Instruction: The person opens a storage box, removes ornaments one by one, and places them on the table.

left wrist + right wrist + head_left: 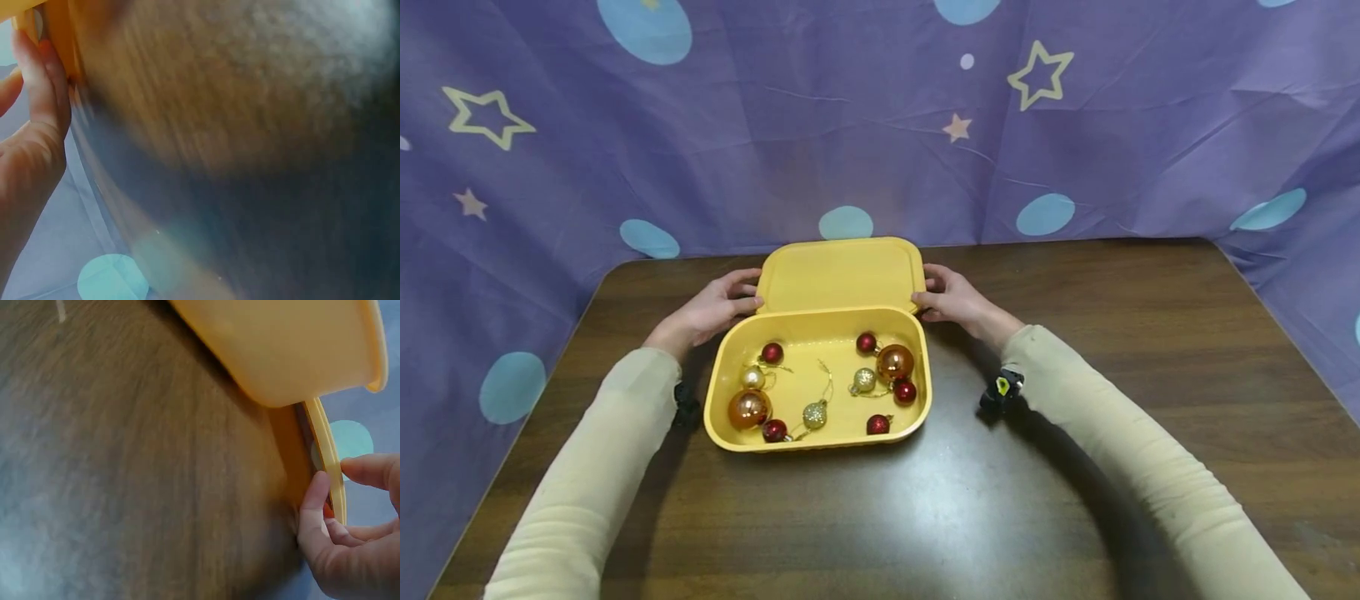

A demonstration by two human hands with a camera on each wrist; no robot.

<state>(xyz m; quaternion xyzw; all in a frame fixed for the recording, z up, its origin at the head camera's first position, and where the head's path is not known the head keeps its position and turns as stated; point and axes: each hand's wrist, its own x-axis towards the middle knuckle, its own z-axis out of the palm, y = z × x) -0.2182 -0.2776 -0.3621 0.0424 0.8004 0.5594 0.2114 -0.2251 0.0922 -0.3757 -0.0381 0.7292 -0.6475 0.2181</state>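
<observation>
A yellow lid is behind the yellow box, close to its back rim. My left hand holds the lid's left edge, while my right hand grips its right edge. In the right wrist view, the right hand pinches the lid's rim between thumb and fingers, with the box's side above. The left wrist view shows the left hand at a yellow edge, partly cut off. Inside the box lie red baubles, gold baubles and two larger orange-copper baubles.
The brown wooden table carries the box and lid. A purple curtain with stars and blue spots hangs behind the table's back edge. Black wrist devices sit by the cream sleeves.
</observation>
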